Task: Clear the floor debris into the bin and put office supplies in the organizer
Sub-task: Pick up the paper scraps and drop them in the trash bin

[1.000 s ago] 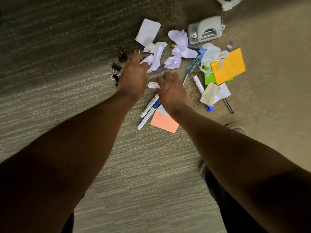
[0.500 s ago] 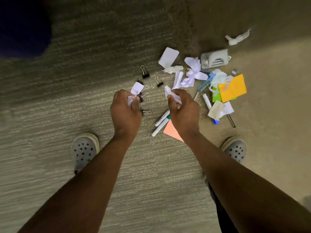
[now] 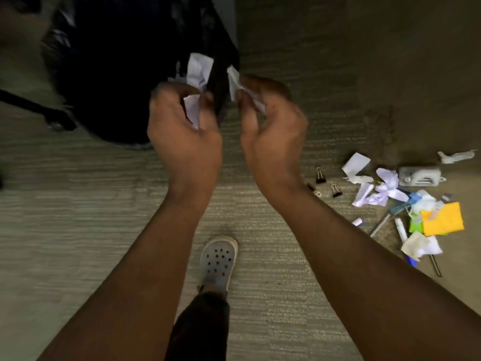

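Observation:
A black-lined bin [image 3: 117, 74] stands at the upper left on the carpet. My left hand [image 3: 182, 136] holds crumpled white paper [image 3: 194, 110] at the bin's right edge, and another white scrap [image 3: 199, 70] shows just beyond it over the liner. My right hand [image 3: 273, 131] grips a second white paper scrap [image 3: 234, 82] beside the bin's rim. The remaining pile lies at the far right: crumpled white papers [image 3: 385, 190], binder clips [image 3: 320, 177], a yellow sticky note [image 3: 442, 218], markers [image 3: 400, 229] and a grey hole punch [image 3: 419, 175].
My foot in a grey perforated clog [image 3: 218, 261] is planted on the carpet between my arms. A dark chair leg with a caster [image 3: 56, 121] lies left of the bin. Another paper scrap [image 3: 456, 156] sits alone at the far right edge.
Both hands lifted paper scraps from the pile and carried them left to the bin. The view swung left, so the pile now sits at the right edge.

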A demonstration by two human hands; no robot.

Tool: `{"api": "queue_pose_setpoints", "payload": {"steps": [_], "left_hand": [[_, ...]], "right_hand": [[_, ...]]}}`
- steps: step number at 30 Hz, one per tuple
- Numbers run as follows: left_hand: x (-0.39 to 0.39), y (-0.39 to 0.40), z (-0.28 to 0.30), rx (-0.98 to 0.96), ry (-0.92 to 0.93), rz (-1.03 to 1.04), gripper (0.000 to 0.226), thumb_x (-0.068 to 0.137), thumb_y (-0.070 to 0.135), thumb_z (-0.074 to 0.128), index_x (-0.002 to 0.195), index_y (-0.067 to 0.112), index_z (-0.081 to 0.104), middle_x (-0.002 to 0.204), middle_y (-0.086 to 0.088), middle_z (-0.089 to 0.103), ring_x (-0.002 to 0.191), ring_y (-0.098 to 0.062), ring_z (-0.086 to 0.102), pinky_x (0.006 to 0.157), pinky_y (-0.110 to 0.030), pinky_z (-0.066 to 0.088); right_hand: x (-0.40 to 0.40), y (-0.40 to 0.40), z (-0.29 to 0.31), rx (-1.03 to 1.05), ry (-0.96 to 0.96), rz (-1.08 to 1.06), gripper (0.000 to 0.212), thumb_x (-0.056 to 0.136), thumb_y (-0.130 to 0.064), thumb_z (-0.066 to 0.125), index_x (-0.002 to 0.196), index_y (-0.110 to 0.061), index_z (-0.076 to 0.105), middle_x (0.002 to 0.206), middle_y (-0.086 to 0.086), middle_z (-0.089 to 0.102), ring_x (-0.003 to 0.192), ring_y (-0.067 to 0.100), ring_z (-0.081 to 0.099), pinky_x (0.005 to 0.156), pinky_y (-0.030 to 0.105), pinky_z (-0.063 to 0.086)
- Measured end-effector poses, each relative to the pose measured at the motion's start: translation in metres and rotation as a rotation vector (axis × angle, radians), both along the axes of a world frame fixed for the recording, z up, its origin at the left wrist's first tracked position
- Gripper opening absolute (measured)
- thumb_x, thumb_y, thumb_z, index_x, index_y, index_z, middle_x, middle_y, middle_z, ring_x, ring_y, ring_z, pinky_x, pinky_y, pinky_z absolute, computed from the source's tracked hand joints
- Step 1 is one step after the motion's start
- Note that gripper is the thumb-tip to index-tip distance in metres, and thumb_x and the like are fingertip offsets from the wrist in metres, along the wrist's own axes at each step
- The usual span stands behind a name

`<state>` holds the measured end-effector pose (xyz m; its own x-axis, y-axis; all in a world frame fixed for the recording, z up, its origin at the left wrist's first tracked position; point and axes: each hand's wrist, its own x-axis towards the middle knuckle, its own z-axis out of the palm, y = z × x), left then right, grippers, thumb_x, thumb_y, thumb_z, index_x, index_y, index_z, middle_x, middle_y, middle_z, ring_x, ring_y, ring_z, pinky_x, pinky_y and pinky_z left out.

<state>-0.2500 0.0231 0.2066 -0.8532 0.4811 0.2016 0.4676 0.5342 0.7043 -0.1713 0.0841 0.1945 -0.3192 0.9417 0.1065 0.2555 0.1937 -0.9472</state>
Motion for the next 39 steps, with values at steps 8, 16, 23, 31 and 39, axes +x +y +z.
{"api": "queue_pose_setpoints", "payload": {"steps": [8, 16, 23, 31, 39], "left_hand": [[-0.104, -0.005, 0.008, -0.091, -0.014, 0.001, 0.044, 0.096, 0.035, 0.045, 0.103, -0.006, 0.058, 0.101, -0.017, 0.064, 0.09, -0.021, 0.061, 0.073, -0.022, 0.045], [-0.107, -0.017, -0.019, -0.413, -0.019, -0.112, 0.037, 0.102, 0.028, 0.032, 0.122, 0.004, 0.054, 0.131, -0.016, 0.057, 0.116, -0.024, 0.056, 0.092, -0.023, 0.039], [-0.065, -0.018, -0.012, -0.25, 0.069, -0.217, 0.035, 0.1, 0.018, 0.032, 0.106, -0.003, 0.06, 0.106, -0.02, 0.064, 0.101, -0.032, 0.06, 0.087, -0.036, 0.044], [0.064, -0.041, -0.041, -0.288, -0.072, -0.348, 0.029, 0.102, 0.016, 0.039, 0.115, 0.003, 0.062, 0.112, -0.013, 0.065, 0.106, -0.024, 0.058, 0.092, -0.03, 0.041], [0.185, -0.058, -0.117, -0.537, -0.319, -0.615, 0.022, 0.095, 0.012, 0.053, 0.112, 0.007, 0.067, 0.107, -0.009, 0.07, 0.099, -0.026, 0.064, 0.086, -0.03, 0.046]], "right_hand": [[-0.112, -0.004, 0.018, 0.225, -0.077, 0.285, 0.019, 0.096, -0.014, 0.052, 0.1, -0.005, 0.069, 0.094, 0.007, 0.069, 0.09, 0.019, 0.063, 0.082, 0.036, 0.048], [-0.112, -0.009, -0.024, 0.244, -0.613, 0.479, 0.047, 0.103, -0.04, 0.022, 0.142, -0.024, 0.041, 0.151, -0.001, 0.04, 0.145, 0.018, 0.025, 0.12, 0.038, 0.008], [-0.07, -0.007, -0.009, 0.24, -0.542, 0.383, 0.045, 0.098, -0.041, 0.041, 0.133, -0.015, 0.055, 0.14, 0.004, 0.053, 0.136, 0.021, 0.041, 0.115, 0.041, 0.022], [0.076, -0.027, -0.041, -0.017, -0.429, 0.178, 0.034, 0.098, -0.03, 0.047, 0.118, -0.007, 0.061, 0.119, 0.007, 0.064, 0.115, 0.023, 0.054, 0.098, 0.043, 0.04], [0.261, -0.067, -0.122, -0.214, -0.687, 0.069, 0.025, 0.093, -0.023, 0.054, 0.114, -0.011, 0.062, 0.11, 0.007, 0.066, 0.105, 0.026, 0.057, 0.094, 0.036, 0.044]]}}
